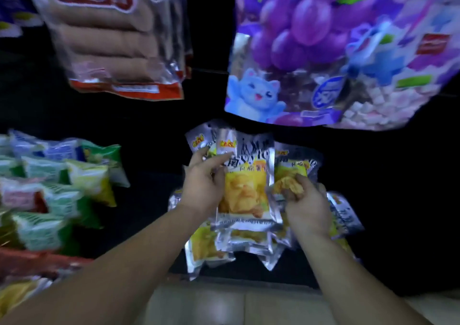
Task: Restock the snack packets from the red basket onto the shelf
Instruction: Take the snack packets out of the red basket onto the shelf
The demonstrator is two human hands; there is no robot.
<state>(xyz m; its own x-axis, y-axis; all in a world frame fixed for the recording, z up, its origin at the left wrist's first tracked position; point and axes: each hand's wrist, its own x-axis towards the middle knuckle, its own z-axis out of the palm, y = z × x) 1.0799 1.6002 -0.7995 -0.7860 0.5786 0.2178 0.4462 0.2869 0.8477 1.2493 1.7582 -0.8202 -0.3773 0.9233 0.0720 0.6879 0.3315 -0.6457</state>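
Several silver snack packets with yellow contents (245,192) are stacked on the dark shelf (388,225) in the middle of the head view. My left hand (202,182) holds the left edge of the top standing packet, thumb and fingers around it. My right hand (305,205) grips the lower part of a neighbouring packet (293,170) on the right. More packets of the same kind (211,247) lie flat underneath. The red basket's rim (32,260) shows at the lower left, with a yellowish packet (17,294) just below it.
Green, blue and yellow wrapped snacks (62,182) fill the left. A hanging sausage pack (112,38) and a large purple grape candy bag (336,50) overhang the shelf from above. Pale floor tiles (236,304) lie below the shelf edge.
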